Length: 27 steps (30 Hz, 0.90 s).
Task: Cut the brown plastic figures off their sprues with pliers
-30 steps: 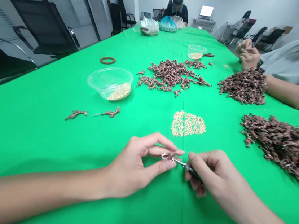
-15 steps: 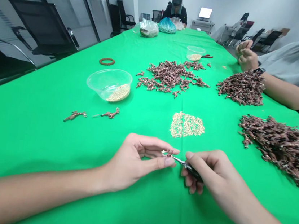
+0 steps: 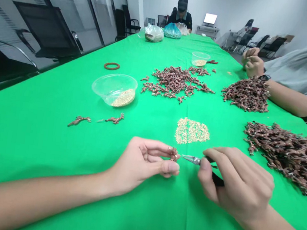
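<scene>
Between the thumb and fingers of my left hand (image 3: 148, 159) is a small brown animal figurine (image 3: 174, 154), partly hidden by the fingers. My right hand (image 3: 237, 181) is closed around the dark handles of needle-nose pliers (image 3: 192, 159). Their thin tip points left and ends just right of the figurine, apart from it. Whether the tip grips anything is too small to tell. Beyond my hands lies a flat patch of tiny gold-coloured pieces (image 3: 192, 131). Two brown figurines, one a long-bodied figurine (image 3: 79, 121) and one a four-legged figurine (image 3: 115, 118), lie to the left.
A clear plastic bowl (image 3: 101, 86) holds more gold pieces, with a brown ring (image 3: 111, 66) behind it. Brown figurines form a middle pile (image 3: 174, 80), a far right pile (image 3: 247, 93) and a near right pile (image 3: 291, 154). A co-worker's hands (image 3: 253, 62) are at the right.
My right hand has drawn the pliers back to the right, off the figurine, and turned its back upward. My left hand has stayed in place, with the figurine turned more upright in its fingers.
</scene>
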{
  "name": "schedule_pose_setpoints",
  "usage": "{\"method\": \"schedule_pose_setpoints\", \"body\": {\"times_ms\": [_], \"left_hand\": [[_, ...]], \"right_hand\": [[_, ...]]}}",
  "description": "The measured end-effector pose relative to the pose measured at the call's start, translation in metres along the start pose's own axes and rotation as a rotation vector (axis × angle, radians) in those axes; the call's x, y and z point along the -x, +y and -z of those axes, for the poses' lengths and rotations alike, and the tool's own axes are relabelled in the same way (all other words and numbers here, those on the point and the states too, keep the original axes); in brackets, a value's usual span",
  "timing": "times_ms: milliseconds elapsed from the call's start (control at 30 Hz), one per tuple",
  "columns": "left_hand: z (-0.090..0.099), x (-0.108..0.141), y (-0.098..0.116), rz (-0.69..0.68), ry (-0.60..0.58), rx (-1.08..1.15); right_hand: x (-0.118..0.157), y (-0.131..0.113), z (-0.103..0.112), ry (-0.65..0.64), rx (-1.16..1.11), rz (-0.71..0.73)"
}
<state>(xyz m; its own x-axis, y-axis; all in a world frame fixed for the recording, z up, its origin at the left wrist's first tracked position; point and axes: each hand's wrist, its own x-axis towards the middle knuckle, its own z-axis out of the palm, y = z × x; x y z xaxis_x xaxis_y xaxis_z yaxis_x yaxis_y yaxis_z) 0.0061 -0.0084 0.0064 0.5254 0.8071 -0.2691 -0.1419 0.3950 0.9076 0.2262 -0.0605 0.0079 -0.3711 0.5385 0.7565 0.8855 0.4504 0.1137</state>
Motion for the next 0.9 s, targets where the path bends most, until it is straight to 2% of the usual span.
{"method": "schedule_pose_setpoints", "body": {"times_ms": [100, 267, 900], "left_hand": [[0.0005, 0.0001, -0.0009, 0.009, -0.015, 0.019], [0.0038, -0.0001, -0.0055, -0.002, -0.041, 0.007], [-0.0013, 0.001, -0.0013, 0.032, -0.045, 0.043]], "right_hand": [[0.0002, 0.0047, -0.0015, 0.048, 0.069, 0.167], [-0.0008, 0.0035, -0.0025, 0.123, 0.133, 0.296], [0.0014, 0.0009, -0.0031, 0.122, 0.133, 0.299]]}}
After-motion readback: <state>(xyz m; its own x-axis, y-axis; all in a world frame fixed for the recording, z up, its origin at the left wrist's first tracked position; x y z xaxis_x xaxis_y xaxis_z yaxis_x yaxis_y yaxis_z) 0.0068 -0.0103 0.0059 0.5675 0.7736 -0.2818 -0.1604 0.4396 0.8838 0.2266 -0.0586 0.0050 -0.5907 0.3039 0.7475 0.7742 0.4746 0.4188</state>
